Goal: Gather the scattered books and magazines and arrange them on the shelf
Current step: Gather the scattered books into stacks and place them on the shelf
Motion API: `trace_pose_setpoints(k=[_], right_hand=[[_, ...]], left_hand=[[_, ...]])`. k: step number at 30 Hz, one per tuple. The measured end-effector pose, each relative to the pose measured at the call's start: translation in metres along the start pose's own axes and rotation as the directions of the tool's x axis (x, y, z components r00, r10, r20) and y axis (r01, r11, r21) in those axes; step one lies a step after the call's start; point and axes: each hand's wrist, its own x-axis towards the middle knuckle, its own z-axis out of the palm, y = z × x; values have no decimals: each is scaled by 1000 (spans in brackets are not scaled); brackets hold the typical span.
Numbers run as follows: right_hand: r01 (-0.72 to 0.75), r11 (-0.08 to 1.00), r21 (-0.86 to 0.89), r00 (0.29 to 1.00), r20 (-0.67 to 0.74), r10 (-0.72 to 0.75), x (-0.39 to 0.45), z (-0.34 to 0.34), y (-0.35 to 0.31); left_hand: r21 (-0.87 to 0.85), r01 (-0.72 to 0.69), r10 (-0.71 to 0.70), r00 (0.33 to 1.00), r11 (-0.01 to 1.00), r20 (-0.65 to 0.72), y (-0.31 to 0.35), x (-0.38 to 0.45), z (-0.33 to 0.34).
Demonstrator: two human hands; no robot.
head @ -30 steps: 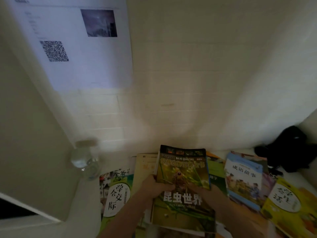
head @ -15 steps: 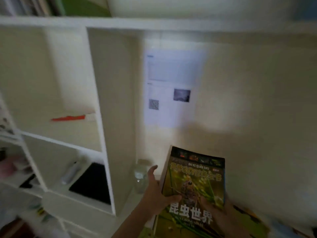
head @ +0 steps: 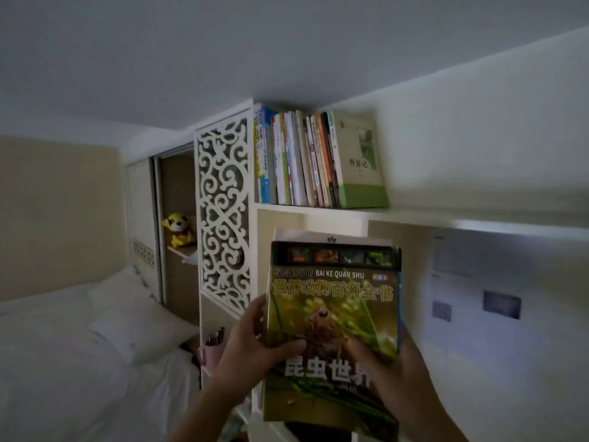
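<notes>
I hold a stack of books (head: 333, 317) upright in front of me, below the shelf (head: 414, 215). My left hand (head: 251, 355) grips its left edge, thumb across the green insect cover; my right hand (head: 392, 371) grips the right edge, thumb on the front. A row of books (head: 315, 161) stands at the shelf's left end.

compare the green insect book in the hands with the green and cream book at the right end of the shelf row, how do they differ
The insect book is held below the shelf, gripped by the left hand and right hand; the cream book stands on the shelf, leaning against the row of books. The insect book's cover is dark and photo-filled; the cream book's is pale with a green band at the bottom. Both show their front covers and carry Chinese titles.
</notes>
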Motion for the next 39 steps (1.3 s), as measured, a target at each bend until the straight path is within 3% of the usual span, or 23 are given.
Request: trace_pose_setpoints(k=[5,8,14,22,26,28,30,35,38,39], right_hand=[[279,945,-174,960,35,-277,97,-15,-94],[365,895,-256,929,37,-368,161,-45,-141],[215,937,-275,976,100,-194,269,-114,-177],[-41,969,-245,985,155,81,347,-148,-134],[-133,938,-319,949,232,213,362,-165,-115],[-179,910,-375,922,259,288,366,-169,-108],[-211,899,-385,892,301,338,371,-168,-106],[-157,848,-507,913,254,320,385,-158,-109],[-49,815,-577,977,141,159,384,-143,-107],[-8,754,-657,996,65,67,383,-139,-107]], left_hand=[[-12,-249,249,969,969,-6,104,70,3],[-69,-376,374,927,924,-44,153,119,33],[-106,-469,455,881,877,-128,182,217,109],[-49,-446,432,886,894,-171,142,300,158],[-133,-359,367,929,924,37,134,301,143],[-119,-339,355,922,933,156,126,296,129],[-90,-391,401,898,916,181,118,292,121],[-5,-451,451,892,892,-30,109,292,137],[-24,-418,413,903,908,-115,106,291,149],[-36,-396,390,914,917,-116,106,291,148]])
